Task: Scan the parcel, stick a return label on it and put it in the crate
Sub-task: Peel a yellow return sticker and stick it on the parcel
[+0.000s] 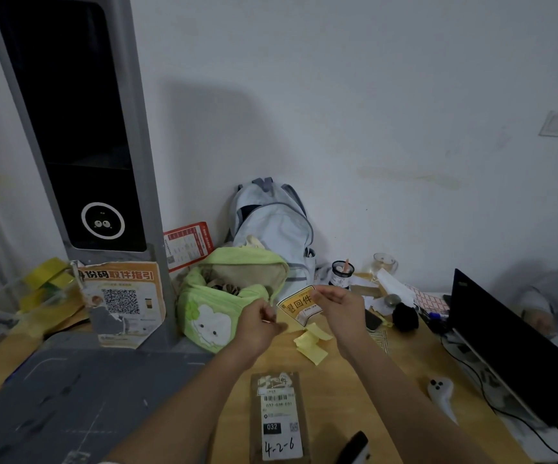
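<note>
A brown parcel [279,418] with a white barcode label and handwritten "4-2-6" lies flat on the wooden desk [354,390] in front of me. Above the desk, my right hand [339,304] pinches a yellow return label [299,304] by its upper right corner. My left hand [259,324] is beside the label's left edge, fingers curled around a thin strip that I cannot make out. Several torn yellow backing papers [312,343] lie under the hands. No crate shows clearly.
A tall grey scanner kiosk [80,135] stands at the left on a grey mat [70,406]. A green pouch [230,299], a backpack [270,226], a jar [341,272], a laptop [511,349] and a white handheld device [441,393] crowd the desk. A clear bin [26,289] sits at far left.
</note>
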Demonstrator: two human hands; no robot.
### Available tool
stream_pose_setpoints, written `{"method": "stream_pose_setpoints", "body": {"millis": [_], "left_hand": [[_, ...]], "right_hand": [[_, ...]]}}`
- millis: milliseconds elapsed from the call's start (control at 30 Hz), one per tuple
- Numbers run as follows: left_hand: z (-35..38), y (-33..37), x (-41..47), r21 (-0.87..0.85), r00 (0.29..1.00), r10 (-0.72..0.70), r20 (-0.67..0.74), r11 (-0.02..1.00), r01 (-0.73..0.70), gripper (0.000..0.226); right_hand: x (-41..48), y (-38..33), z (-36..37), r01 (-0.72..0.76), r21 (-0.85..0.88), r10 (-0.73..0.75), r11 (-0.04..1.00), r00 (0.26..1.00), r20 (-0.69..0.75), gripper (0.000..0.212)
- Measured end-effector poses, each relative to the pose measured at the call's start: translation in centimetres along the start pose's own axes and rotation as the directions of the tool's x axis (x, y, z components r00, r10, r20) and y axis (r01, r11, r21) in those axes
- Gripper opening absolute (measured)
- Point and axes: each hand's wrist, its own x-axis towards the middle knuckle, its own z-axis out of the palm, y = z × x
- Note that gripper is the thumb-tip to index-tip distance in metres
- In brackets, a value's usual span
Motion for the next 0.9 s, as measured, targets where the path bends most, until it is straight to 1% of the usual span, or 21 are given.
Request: {"method": "stream_pose_setpoints", "body": {"millis": [100, 200, 267, 400, 533, 567, 633, 767, 833, 900], "left_hand": [[-1.3, -1.0, 0.2, 0.084, 0.999, 0.036, -0.025, 0.996, -0.033, 0.045], [-2.8, -2.0, 0.3, 0.149, 0.998, 0.039, -0.049, 0.988, -0.031, 0.043], [-4.0, -2.8, 0.5, 0.149, 0.996, 0.015, -0.086, 0.989, -0.002, 0.044], [-6.1, -4.8, 0.9, 0.108, 0.984, -0.121, -0.132, 0.985, 0.135, 0.039], [-6.9, -6.4, 1.5, 0.081, 0.955, -0.245, -0.167, 0.962, 0.261, 0.022], [-6.9, -6.6, 1.8, 0.077, 0.95, -0.262, -0.172, 0.957, 0.278, 0.025], [-6.7, -7.0, 2.2, 0.072, 0.944, -0.288, -0.158, 0.951, 0.302, 0.03], [-5.0, -6.6, 3.1, 0.056, 0.935, -0.344, -0.082, 0.935, 0.349, 0.035], [-3.8, -6.5, 3.8, -0.018, 0.916, -0.4, -0.024, 0.917, 0.4, 0.031], [-2.4, -6.2, 4.3, -0.072, 0.879, -0.472, 0.064, 0.877, 0.475, 0.021]], "right_hand": [[0.0, -0.4, -0.2, -0.045, 0.062, 0.047, 0.997, 0.999, -0.02, 0.007], [0.2, -0.8, -0.5, -0.029, 0.11, 0.036, 0.993, 0.997, -0.067, 0.012], [0.3, -1.1, -0.7, -0.016, 0.119, 0.026, 0.993, 0.996, -0.086, 0.011], [0.7, -1.5, -1.0, -0.03, 0.122, 0.043, 0.992, 0.994, -0.105, 0.014], [1.2, -1.4, -1.2, -0.053, 0.132, 0.068, 0.99, 0.992, -0.106, 0.014], [1.3, -1.3, -1.3, -0.059, 0.135, 0.074, 0.989, 0.991, -0.111, 0.014], [1.7, -1.0, -1.5, -0.078, 0.13, 0.093, 0.988, 0.989, -0.117, 0.013], [2.7, 0.1, -2.1, -0.137, 0.108, 0.15, 0.985, 0.981, -0.123, 0.014], [3.1, 0.6, -2.6, -0.155, 0.098, 0.167, 0.983, 0.978, -0.127, 0.015], [3.6, 1.2, -3.1, -0.169, 0.081, 0.178, 0.982, 0.975, -0.134, 0.016]]}}
